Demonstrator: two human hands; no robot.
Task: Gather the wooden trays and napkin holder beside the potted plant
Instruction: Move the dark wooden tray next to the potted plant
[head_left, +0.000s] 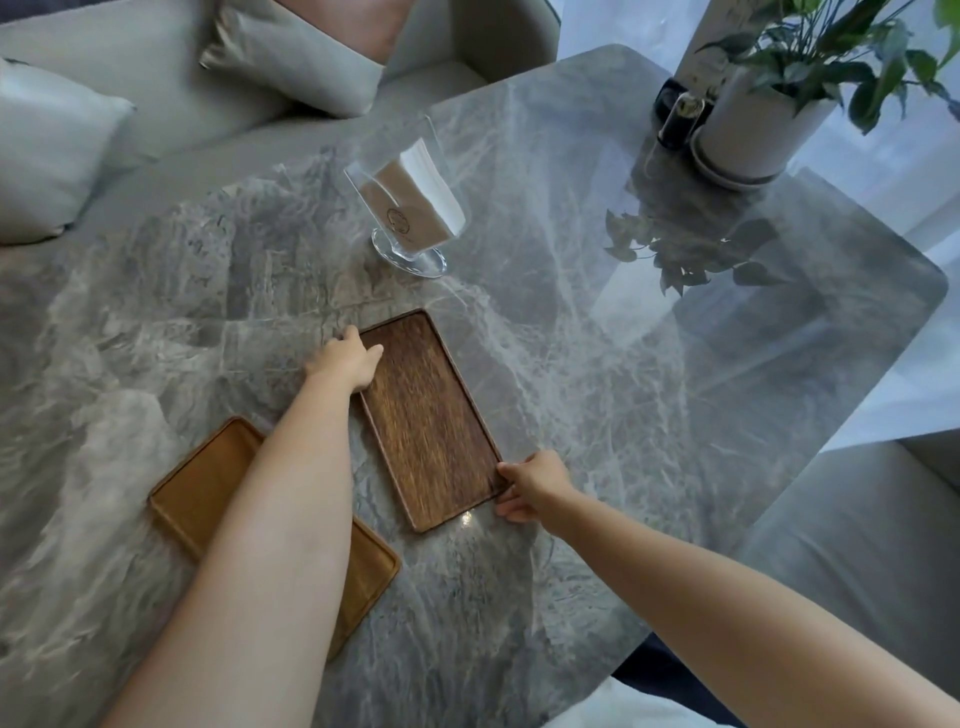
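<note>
A dark wooden tray (428, 421) lies in the middle of the grey marble table (649, 364). My left hand (345, 361) grips its far left corner, and my right hand (535, 486) grips its near right corner. A lighter wooden tray (202, 488) lies near left, partly hidden under my left forearm. A clear napkin holder (410, 197) with napkins stands upright beyond the dark tray. The potted plant (753, 119) in a white pot stands at the far right corner.
A small dark bottle-like object (680, 117) stands just left of the pot. A light sofa with cushions (291, 62) runs along the table's far and left sides. A seat (857, 519) sits off the right edge.
</note>
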